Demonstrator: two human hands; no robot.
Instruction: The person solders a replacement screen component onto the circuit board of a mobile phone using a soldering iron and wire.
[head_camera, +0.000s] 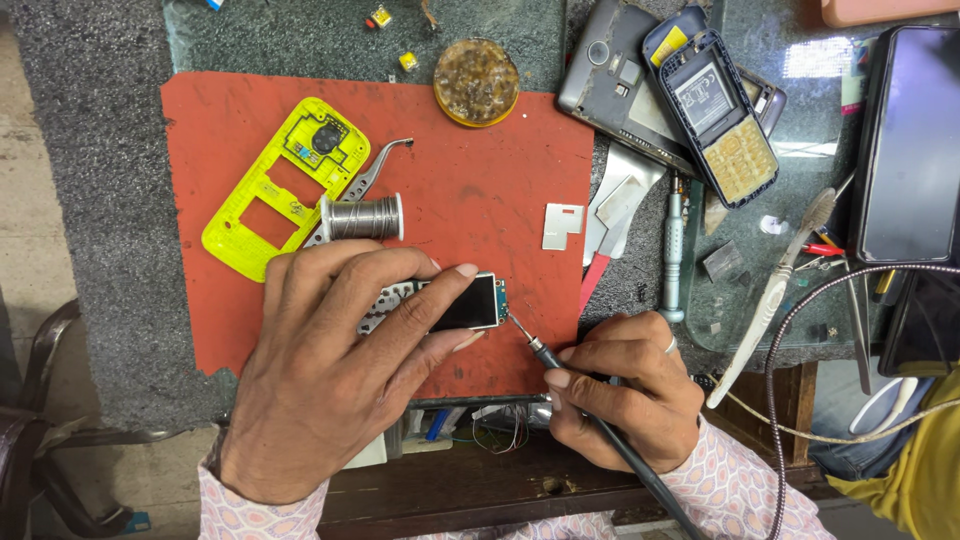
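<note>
We are gripping a phone board (462, 303) with our left hand (335, 355). Our right hand (625, 385) is clenching an iron (560, 372), its tip touching the board. A flux tin (476, 81) is sitting open, holding amber paste

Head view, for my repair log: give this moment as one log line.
left hand: pins small display module on red mat | right hand: holds soldering iron, tip at module edge | solder spool nearby

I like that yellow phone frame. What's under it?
The yellow phone frame lies on the red mat; mat shows through its openings. The solder spool covers its right edge.
</note>
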